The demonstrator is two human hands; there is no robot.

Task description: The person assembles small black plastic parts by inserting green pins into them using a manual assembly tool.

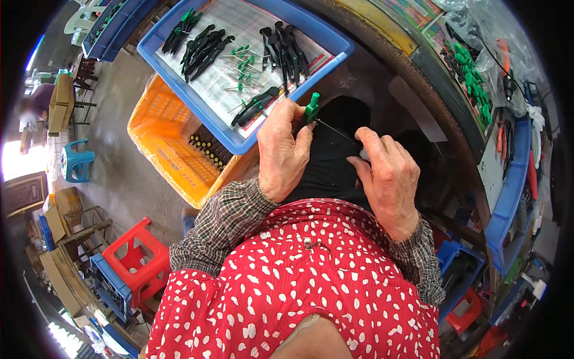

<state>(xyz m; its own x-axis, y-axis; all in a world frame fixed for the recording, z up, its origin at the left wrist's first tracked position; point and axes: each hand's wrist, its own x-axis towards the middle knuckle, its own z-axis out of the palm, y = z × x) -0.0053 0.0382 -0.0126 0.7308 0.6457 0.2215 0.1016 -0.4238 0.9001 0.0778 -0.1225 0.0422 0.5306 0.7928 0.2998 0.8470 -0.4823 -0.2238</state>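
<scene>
My left hand (284,149) is closed around a green T-handle tool (312,107), pinching its handle between thumb and fingers. A thin metal shaft runs from the handle down to the right, toward my right hand (388,173). The fingers of that hand curl around the shaft's far end; whatever sits between its thumb and forefinger is hidden. Beyond my left hand is a blue tray (248,143), holding several black folding tools (206,51) in groups. Small green T-handle pieces with thin shafts (242,66) lie among them. Both hands are above my dark-clothed lap (326,170).
An orange crate (158,116) with dark pieces inside stands under the tray at left. To the right runs a workbench with a pile of green handles (469,78) and a blue bin (508,209). A red stool (140,257) and a blue stool (76,160) stand on the left.
</scene>
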